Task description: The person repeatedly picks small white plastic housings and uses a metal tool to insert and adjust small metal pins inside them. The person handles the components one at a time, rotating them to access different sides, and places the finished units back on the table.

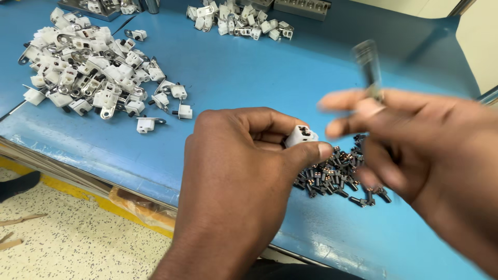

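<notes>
White plastic connector housing (pixel 301 136), small and blocky, pinched between thumb and fingers of the left hand (pixel 244 171) above the blue worktable (pixel 249 78). Right hand (pixel 415 140), blurred, grips a slim metal strip (pixel 368 67) upright between thumb and fingertips, just beside the housing. Under both hands: a heap of small black pins (pixel 332 176). Far left, a large pile of white housings with metal brackets (pixel 88 67); a smaller pile (pixel 238 21) at the table's far edge.
</notes>
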Demonstrator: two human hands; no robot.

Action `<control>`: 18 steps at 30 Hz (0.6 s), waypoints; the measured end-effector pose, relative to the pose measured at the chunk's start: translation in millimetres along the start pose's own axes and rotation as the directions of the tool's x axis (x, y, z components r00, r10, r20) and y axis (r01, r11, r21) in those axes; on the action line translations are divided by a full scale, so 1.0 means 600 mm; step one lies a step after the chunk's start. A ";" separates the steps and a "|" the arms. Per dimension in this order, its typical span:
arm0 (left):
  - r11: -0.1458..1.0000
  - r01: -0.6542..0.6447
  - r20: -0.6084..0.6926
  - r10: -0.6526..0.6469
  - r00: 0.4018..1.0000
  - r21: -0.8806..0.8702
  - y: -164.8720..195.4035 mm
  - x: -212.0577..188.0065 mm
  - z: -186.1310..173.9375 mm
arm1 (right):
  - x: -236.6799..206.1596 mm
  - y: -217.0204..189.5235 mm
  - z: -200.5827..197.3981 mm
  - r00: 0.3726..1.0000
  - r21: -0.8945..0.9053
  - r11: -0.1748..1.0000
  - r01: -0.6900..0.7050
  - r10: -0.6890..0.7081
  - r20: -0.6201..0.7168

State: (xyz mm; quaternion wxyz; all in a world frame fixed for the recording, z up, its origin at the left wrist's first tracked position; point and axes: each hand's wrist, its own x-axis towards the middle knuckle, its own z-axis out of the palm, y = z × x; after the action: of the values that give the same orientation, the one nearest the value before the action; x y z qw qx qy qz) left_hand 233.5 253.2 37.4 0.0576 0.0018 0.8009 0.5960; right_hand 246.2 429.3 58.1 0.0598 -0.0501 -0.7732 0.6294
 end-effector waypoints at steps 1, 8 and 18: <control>0.999 -0.001 0.015 0.001 1.000 -0.035 -0.002 -0.001 0.005 | 0.010 0.001 -0.016 0.994 0.129 0.987 -0.096 0.089 0.063; 0.981 -0.077 0.106 0.096 0.990 -0.177 0.004 -0.012 0.012 | 0.017 0.010 -0.027 0.948 0.276 0.914 0.297 -0.318 0.031; 0.993 0.101 0.052 -0.104 0.993 0.053 -0.008 0.014 -0.043 | -0.008 -0.023 0.119 0.853 -0.023 0.861 0.508 -0.499 0.151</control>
State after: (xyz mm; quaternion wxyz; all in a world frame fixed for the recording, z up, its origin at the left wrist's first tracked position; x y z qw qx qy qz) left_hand 222.8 228.0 39.3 0.1101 -0.0216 0.8129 0.5715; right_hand 239.6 356.9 57.5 0.1667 0.1963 -0.7807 0.5694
